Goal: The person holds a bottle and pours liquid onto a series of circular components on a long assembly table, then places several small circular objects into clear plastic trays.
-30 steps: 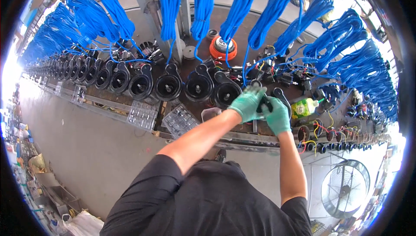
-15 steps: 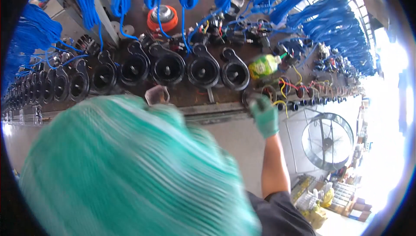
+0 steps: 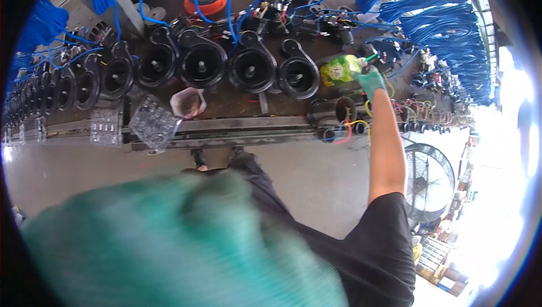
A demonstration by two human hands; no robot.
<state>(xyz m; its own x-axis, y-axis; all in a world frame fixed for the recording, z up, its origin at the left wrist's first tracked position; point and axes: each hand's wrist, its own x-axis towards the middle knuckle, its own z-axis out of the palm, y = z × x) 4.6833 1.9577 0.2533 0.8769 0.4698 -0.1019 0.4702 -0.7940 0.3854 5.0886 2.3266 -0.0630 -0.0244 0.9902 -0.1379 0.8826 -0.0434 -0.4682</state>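
Note:
My right hand [image 3: 371, 81], in a green glove, reaches over the bench to a squeeze bottle [image 3: 339, 71] with a yellow-green label and a green nozzle. Its fingers close around the neck end of the bottle, which lies tilted. Very near the camera, my left hand [image 3: 169, 245] in a green glove fills the lower left; motion smears its fingers, so what it holds, if anything, cannot be made out. Left of the bottle stands a round black housing [image 3: 299, 77] with a metal shaft in its middle. A black cylinder [image 3: 333, 112] lies below the bottle at the bench edge.
Several more black housings [image 3: 202, 65] line the bench to the left. A clear octagonal cup [image 3: 188, 104] and a clear plastic tray [image 3: 154, 122] sit near the front rail [image 3: 243, 132]. Blue cable bundles [image 3: 440, 30] hang above. A large fan [image 3: 429, 183] stands at right.
My right hand has moved up from the black cylinder at the bench edge to the bottle. The left hand has dropped lower, uncovering the clear tray and the front rail.

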